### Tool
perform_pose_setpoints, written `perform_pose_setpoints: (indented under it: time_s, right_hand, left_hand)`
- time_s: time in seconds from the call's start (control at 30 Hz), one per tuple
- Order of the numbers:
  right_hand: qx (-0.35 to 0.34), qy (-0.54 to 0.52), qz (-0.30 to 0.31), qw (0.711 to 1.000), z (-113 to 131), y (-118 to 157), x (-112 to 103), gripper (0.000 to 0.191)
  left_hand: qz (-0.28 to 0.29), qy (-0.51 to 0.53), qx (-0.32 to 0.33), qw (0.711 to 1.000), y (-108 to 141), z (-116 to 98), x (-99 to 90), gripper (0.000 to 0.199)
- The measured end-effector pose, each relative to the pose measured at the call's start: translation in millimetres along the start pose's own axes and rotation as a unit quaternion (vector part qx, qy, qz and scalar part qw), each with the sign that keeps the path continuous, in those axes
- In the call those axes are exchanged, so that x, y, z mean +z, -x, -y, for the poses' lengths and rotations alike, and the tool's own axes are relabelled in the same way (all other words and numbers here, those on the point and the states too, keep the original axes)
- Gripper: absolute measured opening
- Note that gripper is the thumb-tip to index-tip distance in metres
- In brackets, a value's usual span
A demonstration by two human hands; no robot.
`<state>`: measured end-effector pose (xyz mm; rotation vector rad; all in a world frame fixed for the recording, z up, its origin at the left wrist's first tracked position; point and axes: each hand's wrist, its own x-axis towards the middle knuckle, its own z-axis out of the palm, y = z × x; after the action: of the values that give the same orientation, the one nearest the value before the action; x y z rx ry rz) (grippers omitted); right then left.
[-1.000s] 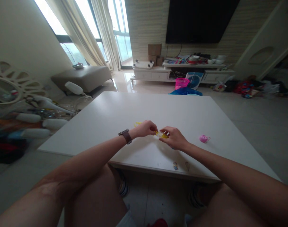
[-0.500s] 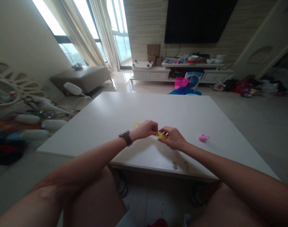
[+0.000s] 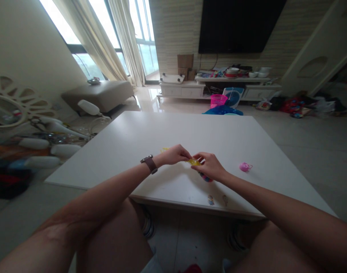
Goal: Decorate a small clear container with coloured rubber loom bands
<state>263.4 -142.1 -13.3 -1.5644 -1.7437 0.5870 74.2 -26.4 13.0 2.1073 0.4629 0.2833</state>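
A small yellow, partly see-through piece (image 3: 194,162) is between my two hands above the white table; its exact kind is too small to tell. My left hand (image 3: 178,154), with a watch on the wrist, pinches the piece's left end. The thumb and fingers of my right hand (image 3: 210,165) are closed round its right side. Just under the right hand a multicoloured round thing (image 3: 206,177) shows in part, the rest hidden by the hand. Behind my left wrist lie thin yellow bits (image 3: 164,150). A small pink toy (image 3: 245,167) with a loop sits to the right.
The white table (image 3: 173,129) spans the space before me, with worn stickers (image 3: 210,200) near its front edge. Beyond it stand a pink basket (image 3: 218,100) and a blue plastic thing (image 3: 223,110). A white lamp-like fixture (image 3: 89,107) stands at the left.
My left fingers have shifted slightly right along the yellow piece, closer to my right hand. More of the multicoloured thing shows below the right hand.
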Motion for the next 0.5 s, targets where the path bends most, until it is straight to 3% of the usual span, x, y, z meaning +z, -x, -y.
perform_pose_setpoints:
  time_s: [0.13,0.5]
  right_hand:
    - [0.001,-0.007,-0.003,1.0,0.7,-0.1,-0.2,0.023]
    - [0.009,-0.02,0.002,1.0,3.7,0.5,3.2,0.027]
  left_hand:
    - [0.014,0.011,0.004,1.0,-0.7,3.8,-1.0,0.023]
    - [-0.027,0.028,-0.01,0.999,-3.5,8.1,1.9,0.016]
